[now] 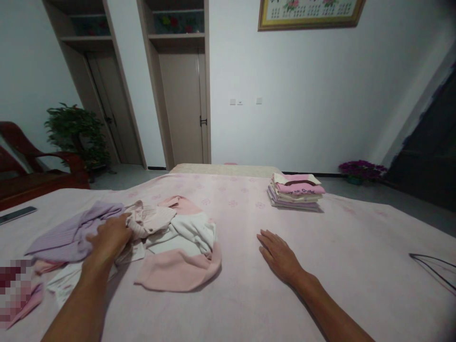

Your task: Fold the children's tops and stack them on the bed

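My left hand (112, 233) rests on the heap of loose clothes at the left, its fingers curled on a pale striped garment (151, 218); the fingertips are partly hidden. Beside it lies a lilac garment (73, 233). A pink and white garment (178, 275) is spread crumpled to the right of that hand. My right hand (280, 254) lies flat on the pink sheet (242, 294), fingers stretched out, holding nothing. Farther back, a folded stack of clothes (297, 192) has a pink piece on top.
A phone (17, 214) lies at the far left of the sheet, and a thin black cable (432, 266) at the right. White and pink clothes (66, 282) lie by my left forearm. A wooden chair (42, 166) stands beyond the left edge.
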A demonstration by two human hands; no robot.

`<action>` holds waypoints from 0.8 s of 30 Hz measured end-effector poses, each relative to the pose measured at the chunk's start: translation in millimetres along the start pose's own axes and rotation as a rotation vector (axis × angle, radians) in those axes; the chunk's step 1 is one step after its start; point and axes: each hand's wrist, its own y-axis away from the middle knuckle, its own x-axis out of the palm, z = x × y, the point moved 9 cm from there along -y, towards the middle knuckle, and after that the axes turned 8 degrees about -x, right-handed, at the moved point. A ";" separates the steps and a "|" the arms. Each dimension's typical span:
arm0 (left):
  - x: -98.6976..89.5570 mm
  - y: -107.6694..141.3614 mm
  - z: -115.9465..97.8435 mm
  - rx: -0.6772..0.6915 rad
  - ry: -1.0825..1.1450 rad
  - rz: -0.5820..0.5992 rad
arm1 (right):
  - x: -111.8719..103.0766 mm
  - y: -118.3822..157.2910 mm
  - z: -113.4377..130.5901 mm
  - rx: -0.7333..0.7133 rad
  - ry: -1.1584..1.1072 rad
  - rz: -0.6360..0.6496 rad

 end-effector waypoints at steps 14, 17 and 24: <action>74.0 177.9 -210.1 0.485 0.001 0.364 | -3.7 -0.2 4.5 0.038 -0.011 0.068; 79.9 171.4 -210.4 0.487 0.045 0.346 | -3.3 -0.1 4.1 0.030 -0.013 0.057; 72.7 180.2 -226.7 0.492 0.273 0.421 | -3.2 0.3 2.8 0.020 -0.041 0.009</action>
